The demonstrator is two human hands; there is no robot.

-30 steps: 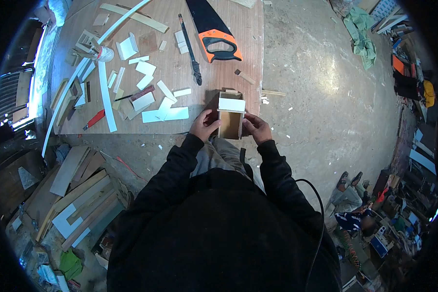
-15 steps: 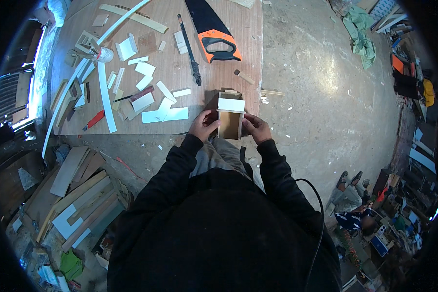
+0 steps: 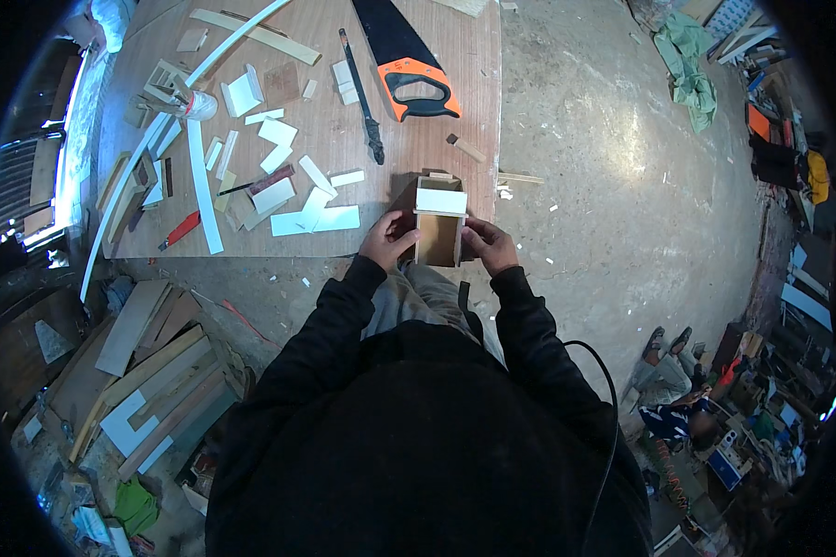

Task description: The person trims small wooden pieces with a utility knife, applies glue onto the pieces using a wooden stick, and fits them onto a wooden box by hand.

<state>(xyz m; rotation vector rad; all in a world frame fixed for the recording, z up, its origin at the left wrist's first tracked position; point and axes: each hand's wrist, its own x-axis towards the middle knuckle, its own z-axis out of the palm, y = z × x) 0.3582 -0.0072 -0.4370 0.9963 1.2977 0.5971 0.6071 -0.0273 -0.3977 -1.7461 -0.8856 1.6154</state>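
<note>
A small wooden box [image 3: 439,243] with a white strip [image 3: 441,201] across its top sits at the near edge of the table, partly over my lap. My left hand [image 3: 388,239] grips its left side, thumb pressed to the wall. On the opposite side my right hand [image 3: 489,245] holds the right wall, fingers curled against it. The box's open top shows a brown inner panel. Left of my left hand lie white offcuts [image 3: 336,218] on the tabletop.
A handsaw [image 3: 418,88] with an orange and black handle lies ahead, beside a long dark bar tool [image 3: 362,102]. A red utility knife [image 3: 180,230], a jar [image 3: 200,105] and long white strips [image 3: 205,190] lie left. Boards [image 3: 163,381] are piled lower left. A person [image 3: 678,418] sits far right.
</note>
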